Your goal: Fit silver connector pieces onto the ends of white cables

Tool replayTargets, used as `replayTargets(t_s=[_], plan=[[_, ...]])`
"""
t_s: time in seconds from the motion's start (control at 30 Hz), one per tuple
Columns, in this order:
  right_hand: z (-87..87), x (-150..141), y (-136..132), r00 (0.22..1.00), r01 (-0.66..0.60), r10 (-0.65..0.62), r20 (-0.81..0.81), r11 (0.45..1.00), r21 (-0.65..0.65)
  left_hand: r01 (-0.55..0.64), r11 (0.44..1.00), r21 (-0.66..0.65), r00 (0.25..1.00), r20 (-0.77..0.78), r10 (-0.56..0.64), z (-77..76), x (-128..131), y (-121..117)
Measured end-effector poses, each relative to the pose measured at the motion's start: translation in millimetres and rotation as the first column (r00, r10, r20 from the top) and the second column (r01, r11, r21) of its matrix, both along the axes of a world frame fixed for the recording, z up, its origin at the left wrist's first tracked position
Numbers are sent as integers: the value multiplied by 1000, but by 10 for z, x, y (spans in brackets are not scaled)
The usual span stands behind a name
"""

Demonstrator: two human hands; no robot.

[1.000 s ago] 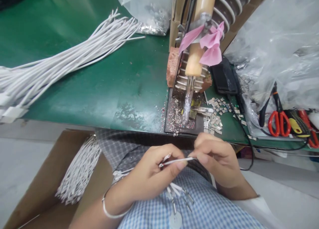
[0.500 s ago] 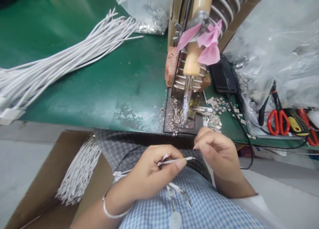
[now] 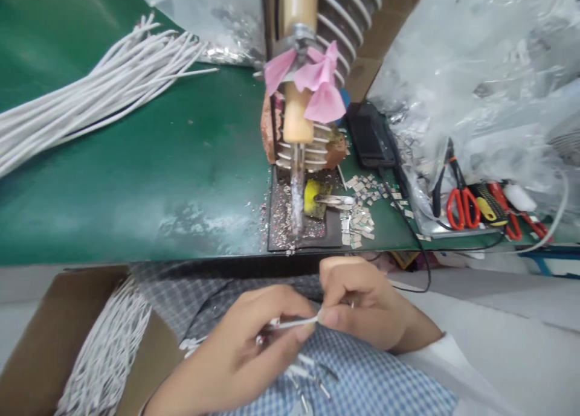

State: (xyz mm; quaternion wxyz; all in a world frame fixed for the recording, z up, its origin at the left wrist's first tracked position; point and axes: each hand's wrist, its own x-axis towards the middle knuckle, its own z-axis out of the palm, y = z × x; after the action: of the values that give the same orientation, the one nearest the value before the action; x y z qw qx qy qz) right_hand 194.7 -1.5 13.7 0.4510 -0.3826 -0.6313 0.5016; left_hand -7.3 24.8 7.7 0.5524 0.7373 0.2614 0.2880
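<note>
My left hand (image 3: 247, 346) is closed around a thin white cable (image 3: 294, 323) over my lap, with a few more cable ends sticking out below its fingers. My right hand (image 3: 357, 307) pinches the tip of that same cable. Both hands are just below the front edge of the green table (image 3: 181, 162). Directly above them a soldering iron (image 3: 295, 126) with a wooden handle and a pink strip tied round it points down onto a dark plate (image 3: 312, 232) strewn with solder bits.
A bundle of white cables (image 3: 90, 96) lies across the table's left. A cardboard box (image 3: 49, 331) with more white cables sits at lower left. Small metal pieces (image 3: 362, 214), a black box (image 3: 371, 138), red scissors (image 3: 460, 204) and clear plastic bags (image 3: 475, 72) fill the right side.
The view has shifted right and down. My right hand has closed back onto the cable tip after lifting off it, and both hands have sunk lower over my lap.
</note>
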Motion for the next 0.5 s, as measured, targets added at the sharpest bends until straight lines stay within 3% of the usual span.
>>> replayTargets(t_s=[0.13,0.27,0.37,0.43,0.5], plan=[[-47,-12,2,997,48,-59,58,985,166,-68,994,90,998,17,67,-69,6,-36],[-41,78,-37,987,12,-51,150,969,247,-126,991,33,992,8,126,-80,65,-68],[-20,294,-79,971,223,-236,40,954,201,-272,961,-50,962,-6,272,-52,96,-83],[-16,515,-93,898,434,-440,-23,874,219,-335,937,-101,942,-26,334,-50,88,-94],[-7,783,-85,788,591,-615,-24,746,309,-367,920,-136,930,-60,362,-78,57,-107]])
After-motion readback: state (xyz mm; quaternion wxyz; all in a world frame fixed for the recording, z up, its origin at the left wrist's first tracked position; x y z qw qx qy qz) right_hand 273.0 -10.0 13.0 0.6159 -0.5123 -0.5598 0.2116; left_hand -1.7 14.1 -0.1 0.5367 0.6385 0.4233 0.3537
